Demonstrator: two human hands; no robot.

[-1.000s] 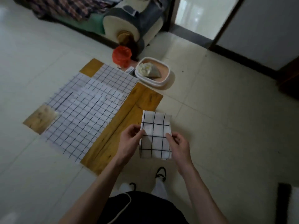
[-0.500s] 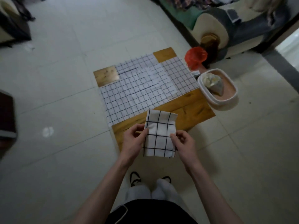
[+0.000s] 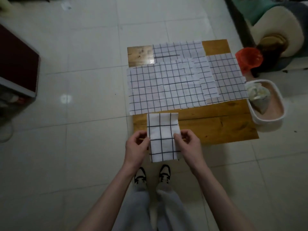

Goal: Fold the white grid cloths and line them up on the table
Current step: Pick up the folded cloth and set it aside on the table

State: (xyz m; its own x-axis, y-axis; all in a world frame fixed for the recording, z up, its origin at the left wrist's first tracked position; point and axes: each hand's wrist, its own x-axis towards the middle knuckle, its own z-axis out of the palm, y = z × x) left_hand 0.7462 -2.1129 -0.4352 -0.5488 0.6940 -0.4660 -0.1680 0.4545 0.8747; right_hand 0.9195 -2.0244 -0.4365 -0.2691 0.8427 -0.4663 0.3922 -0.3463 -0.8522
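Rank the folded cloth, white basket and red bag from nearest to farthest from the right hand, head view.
1. folded cloth: pinched by the right hand, at its left.
2. white basket: on the floor, beside the table's right edge.
3. red bag: beyond the basket, far right.

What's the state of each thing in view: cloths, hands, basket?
Folded cloth: folded narrow, held in the air by both hands.
Left hand: pinches the cloth's left edge.
Right hand: pinches its right edge.
Flat cloths: unfolded, overlapping on the table.
Basket: on the floor beside the table, holds crumpled items.
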